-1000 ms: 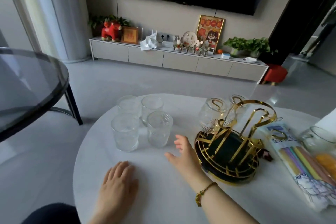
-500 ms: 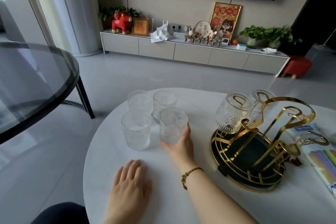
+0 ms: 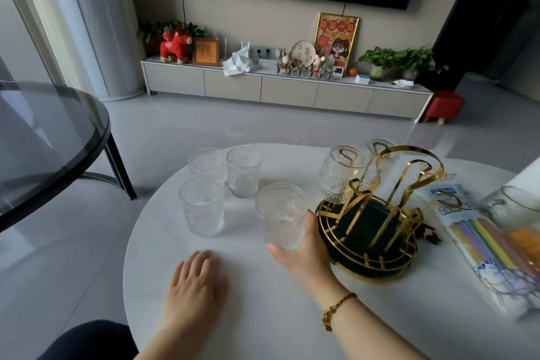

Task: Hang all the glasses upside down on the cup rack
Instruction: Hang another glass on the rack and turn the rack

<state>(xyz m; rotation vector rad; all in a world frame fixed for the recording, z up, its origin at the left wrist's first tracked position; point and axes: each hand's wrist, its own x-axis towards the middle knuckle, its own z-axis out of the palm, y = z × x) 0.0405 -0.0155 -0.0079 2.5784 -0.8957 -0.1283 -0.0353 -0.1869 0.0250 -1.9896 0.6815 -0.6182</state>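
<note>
While three ribbed glasses (image 3: 217, 184) stand upright at left, left hand (image 3: 194, 286) lies flat, fingers spread, on the table (image 3: 263, 316); right hand (image 3: 304, 254) grips a fourth glass (image 3: 282, 215) beside the gold cup rack (image 3: 377, 213), which carries two inverted glasses (image 3: 339, 175). Four remain.

Hands: I see two bare hands, left (image 3: 194, 282) and right (image 3: 304, 254), no gloves or rings | forearms: bare, no sleeves in view | right wrist: thin braided gold-and-green cord bracelet with small beads (image 3: 336, 308) | lower left: dark navy clothing (image 3: 87, 340), rounded, detail unclear
</note>
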